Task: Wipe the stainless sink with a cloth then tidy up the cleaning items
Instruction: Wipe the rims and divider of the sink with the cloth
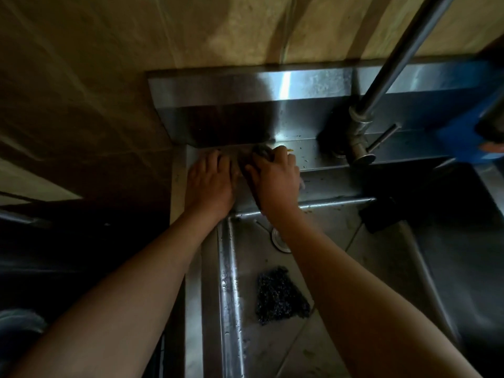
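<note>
Here right hand (274, 181) grips cloth (261, 152) at sink's backsplash (245, 105).

No readable writing anywhere.

The view is dim and blurred, and no letters, numbers, brand marks or signs can be made out on the steel sink (321, 156), the tap (387, 77), the wall (109, 64) behind it, the dark cloth (261, 151) on the back ledge, the scouring pad (278, 296) in the basin, or the blue thing (463, 143) at the right edge.
</note>
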A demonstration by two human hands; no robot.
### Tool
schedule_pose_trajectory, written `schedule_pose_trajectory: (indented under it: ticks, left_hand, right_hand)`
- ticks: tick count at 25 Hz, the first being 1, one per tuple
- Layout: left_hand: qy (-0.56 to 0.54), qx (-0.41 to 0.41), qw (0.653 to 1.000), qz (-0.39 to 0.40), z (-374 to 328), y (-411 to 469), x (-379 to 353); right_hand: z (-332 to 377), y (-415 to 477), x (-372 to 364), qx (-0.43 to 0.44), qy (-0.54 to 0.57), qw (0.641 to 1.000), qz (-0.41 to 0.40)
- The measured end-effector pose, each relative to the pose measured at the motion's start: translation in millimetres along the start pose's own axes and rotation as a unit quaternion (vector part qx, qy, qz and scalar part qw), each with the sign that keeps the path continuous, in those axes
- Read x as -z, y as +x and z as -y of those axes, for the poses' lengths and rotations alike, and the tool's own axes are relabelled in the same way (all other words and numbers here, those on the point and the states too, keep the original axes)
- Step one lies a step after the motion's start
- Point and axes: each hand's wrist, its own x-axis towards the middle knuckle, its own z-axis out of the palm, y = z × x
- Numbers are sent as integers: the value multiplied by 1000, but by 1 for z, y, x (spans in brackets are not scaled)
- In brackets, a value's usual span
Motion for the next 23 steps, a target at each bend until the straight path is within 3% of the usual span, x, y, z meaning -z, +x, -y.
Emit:
schedule_pose_trajectory:
  ticks: [4,14,20,23]
  left_hand:
    - [9,-7,1000,-24,1,2,-1]
    - [11,-22,1000,-13,3,1,-1]
    - [28,-18,999,7,1,0,-2]
    - [19,-28,999,-3,2,0,0]
  right_hand:
    - [-7,12,-2,8,-62,998,-3]
    - [-37,12,17,-181,-64,981,-33]
    - [-12,-6,5,-110,-26,993,-12]
    - [-19,9,7,-98,-58,993,-9]
